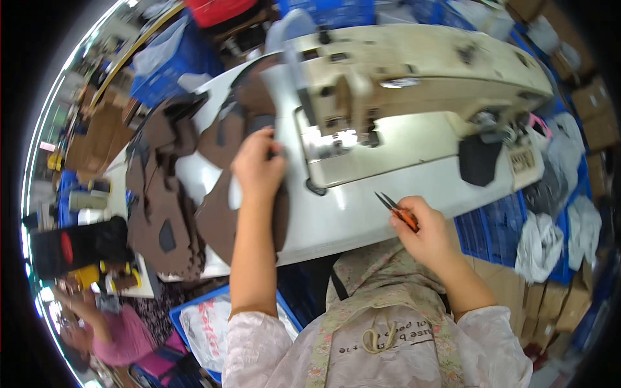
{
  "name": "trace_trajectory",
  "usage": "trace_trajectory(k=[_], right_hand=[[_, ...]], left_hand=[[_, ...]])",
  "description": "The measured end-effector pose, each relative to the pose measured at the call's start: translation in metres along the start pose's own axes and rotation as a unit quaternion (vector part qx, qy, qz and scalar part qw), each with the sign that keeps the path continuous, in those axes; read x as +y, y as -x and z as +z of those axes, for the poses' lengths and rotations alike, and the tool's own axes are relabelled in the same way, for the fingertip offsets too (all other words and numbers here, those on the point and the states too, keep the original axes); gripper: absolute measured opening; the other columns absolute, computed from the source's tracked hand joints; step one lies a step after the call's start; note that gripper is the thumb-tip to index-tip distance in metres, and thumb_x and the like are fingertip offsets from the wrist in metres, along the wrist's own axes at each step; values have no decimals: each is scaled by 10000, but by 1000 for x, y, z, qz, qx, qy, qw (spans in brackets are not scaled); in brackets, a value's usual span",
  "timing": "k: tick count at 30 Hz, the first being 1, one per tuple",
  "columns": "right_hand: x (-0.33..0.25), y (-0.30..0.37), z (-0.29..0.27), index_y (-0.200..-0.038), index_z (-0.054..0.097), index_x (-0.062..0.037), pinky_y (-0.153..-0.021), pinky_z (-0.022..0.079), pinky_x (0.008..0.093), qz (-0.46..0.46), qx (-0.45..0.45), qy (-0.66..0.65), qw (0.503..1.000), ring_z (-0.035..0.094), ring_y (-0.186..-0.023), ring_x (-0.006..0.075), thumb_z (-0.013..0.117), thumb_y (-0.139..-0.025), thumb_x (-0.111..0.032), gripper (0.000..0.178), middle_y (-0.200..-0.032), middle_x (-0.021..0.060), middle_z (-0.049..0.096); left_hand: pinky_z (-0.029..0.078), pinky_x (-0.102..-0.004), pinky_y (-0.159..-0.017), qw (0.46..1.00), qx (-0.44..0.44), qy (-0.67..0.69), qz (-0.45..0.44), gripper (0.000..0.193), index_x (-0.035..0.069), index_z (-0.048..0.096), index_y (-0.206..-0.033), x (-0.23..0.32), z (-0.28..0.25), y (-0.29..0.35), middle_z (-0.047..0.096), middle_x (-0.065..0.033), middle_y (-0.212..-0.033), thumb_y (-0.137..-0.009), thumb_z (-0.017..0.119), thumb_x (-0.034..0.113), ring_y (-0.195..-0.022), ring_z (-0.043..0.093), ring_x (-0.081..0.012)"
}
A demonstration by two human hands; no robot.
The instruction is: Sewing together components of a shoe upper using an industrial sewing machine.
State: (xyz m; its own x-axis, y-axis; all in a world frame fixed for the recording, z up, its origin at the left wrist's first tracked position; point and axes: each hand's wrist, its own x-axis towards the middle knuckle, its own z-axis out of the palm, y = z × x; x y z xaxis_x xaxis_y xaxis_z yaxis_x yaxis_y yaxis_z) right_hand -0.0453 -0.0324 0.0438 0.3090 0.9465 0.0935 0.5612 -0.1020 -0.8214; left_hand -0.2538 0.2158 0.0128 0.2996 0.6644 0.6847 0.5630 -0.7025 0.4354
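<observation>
My right hand (424, 233) is wrapped round thread snips (405, 218) with orange handles, their dark blades pointing up and left over the table's near edge. Fingers curled together, my left hand (259, 167) is over brown fabric pieces (217, 216) left of the sewing machine (414, 71). A bit of something dark shows at those fingers, but I cannot make out what they pinch. Another brown piece (223, 139) with a dark patch lies just beyond that hand. The machine's needle area (343, 139) is to the right of it, with nothing of mine touching it.
Stacked brown pieces (165, 194) lie at the table's left end. A black piece (479, 160) hangs by the machine's right end. Blue crates (495, 226) stand at the right, and a lined blue bin (207, 330) is below the table. Another person (123, 336) sits at lower left.
</observation>
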Motion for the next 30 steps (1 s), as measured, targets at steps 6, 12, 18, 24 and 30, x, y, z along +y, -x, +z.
trace_trajectory(k=[6, 12, 18, 24, 30], right_hand=[[74, -1, -127, -1135, 656, -25, -781, 511, 278, -18, 210, 12, 977, 685, -891, 150, 630, -923, -108, 230, -863, 116, 708], [230, -15, -251, -1039, 762, -192, -992, 418, 423, 2, 311, 354, 882, 632, -1060, 229, 657, -829, -125, 244, -1002, 56, 713], [291, -24, -253, -1017, 777, -263, -1114, 276, 479, 11, 261, 323, 910, 487, -1276, 248, 645, -789, -118, 301, -1238, -18, 646], [301, -44, -286, -1005, 767, -135, -1004, 441, 397, -107, 283, 164, 939, 593, -1132, 302, 622, -781, -119, 267, -1092, 89, 693], [305, -159, -332, -1106, 716, -45, -1025, 426, 424, 87, 385, 248, 885, 551, -1187, 358, 718, -794, -355, 440, -1177, 212, 650]], left_hand=[[494, -276, -825, 979, 113, 27, -167, 51, -16, 650, -841, -12, -55, -22, 722, -78, -1068, -828, 690, 13, -875, 624, -144], [475, -297, -889, 986, 105, 73, -108, 130, -34, 596, -854, -6, -60, -21, 696, -133, -1124, -876, 686, 58, -929, 606, -176], [470, -304, -892, 982, 100, 23, -156, 141, -27, 567, -828, 6, -68, -10, 695, -128, -1128, -883, 662, 60, -942, 600, -181], [465, -305, -898, 984, 98, 13, -146, 154, -26, 561, -817, 10, -73, -8, 691, -144, -1123, -886, 671, 57, -951, 601, -188], [471, -307, -880, 986, 117, 25, -115, 144, -6, 563, -830, 16, -80, 9, 692, -143, -1080, -890, 682, 48, -932, 599, -175]])
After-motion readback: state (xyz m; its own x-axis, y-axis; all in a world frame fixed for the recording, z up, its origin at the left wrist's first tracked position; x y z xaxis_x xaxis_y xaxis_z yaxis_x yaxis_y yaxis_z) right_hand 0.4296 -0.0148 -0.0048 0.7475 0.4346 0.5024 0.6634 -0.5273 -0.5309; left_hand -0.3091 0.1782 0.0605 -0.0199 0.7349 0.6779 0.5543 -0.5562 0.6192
